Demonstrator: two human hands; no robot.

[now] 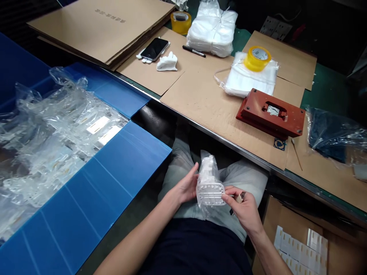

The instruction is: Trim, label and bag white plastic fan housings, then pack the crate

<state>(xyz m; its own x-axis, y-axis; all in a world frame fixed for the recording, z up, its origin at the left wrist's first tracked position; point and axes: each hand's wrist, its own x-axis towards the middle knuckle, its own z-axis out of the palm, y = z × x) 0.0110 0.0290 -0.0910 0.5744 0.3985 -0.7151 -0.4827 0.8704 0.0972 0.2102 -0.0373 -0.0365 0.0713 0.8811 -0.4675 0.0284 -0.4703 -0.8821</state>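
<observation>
Over my lap I hold a white plastic part in a clear bag (pixel 209 183) between both hands. My left hand (pixel 187 186) grips its left side with thumb and fingers curled round it. My right hand (pixel 243 208) pinches the lower right edge of the part and also has a small tan and metal object (pixel 240 196) tucked between its fingers. The part has a flat ribbed plate facing me.
A blue bin (pixel 94 191) at my left holds several bagged parts (pixel 48 130). On the cardboard-covered table (pixel 206 103) lie a red-brown fixture (pixel 271 114), tape rolls (pixel 257 58), bag stacks (pixel 212 28), a phone (pixel 155 49), gloves and a pen. A carton with white pieces (pixel 298 248) sits lower right.
</observation>
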